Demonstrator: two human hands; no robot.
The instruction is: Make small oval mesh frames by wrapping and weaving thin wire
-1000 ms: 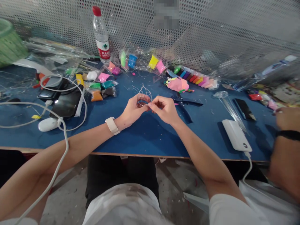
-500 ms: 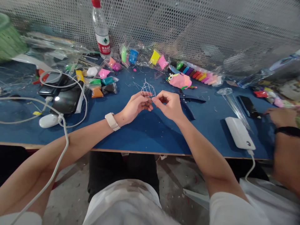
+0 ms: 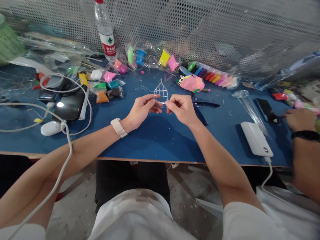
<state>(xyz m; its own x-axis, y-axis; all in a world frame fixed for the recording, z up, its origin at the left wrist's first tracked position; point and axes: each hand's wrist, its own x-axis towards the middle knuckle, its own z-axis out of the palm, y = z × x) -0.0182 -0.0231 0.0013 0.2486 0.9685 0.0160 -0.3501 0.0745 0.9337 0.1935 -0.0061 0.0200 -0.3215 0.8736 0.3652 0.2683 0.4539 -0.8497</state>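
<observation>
A small wire frame [image 3: 161, 90], pointed at the top with crossing wires inside a rounded outline, is held upright above the blue table. My left hand [image 3: 142, 110] grips its left edge between thumb and fingers. At the lower right of the frame, the thumb and forefinger of my right hand [image 3: 181, 108] pinch the wire. Just beyond my right hand lie pliers with dark handles [image 3: 206, 103], partly hidden by that hand. A pink clay figure [image 3: 191, 83] with a yellow-and-green head rests behind them.
Bags of coloured clay [image 3: 102, 96] and a water bottle [image 3: 106, 36] stand along the back. Phones with a looped white cable [image 3: 71, 146] lie left, the cable crossing my left forearm. A white power bank [image 3: 256, 138] sits right, near another person's hand [image 3: 301, 120].
The wire frame has turned to face me more squarely and shifted slightly right. My right hand has moved a little with it, and my left hand keeps its grip.
</observation>
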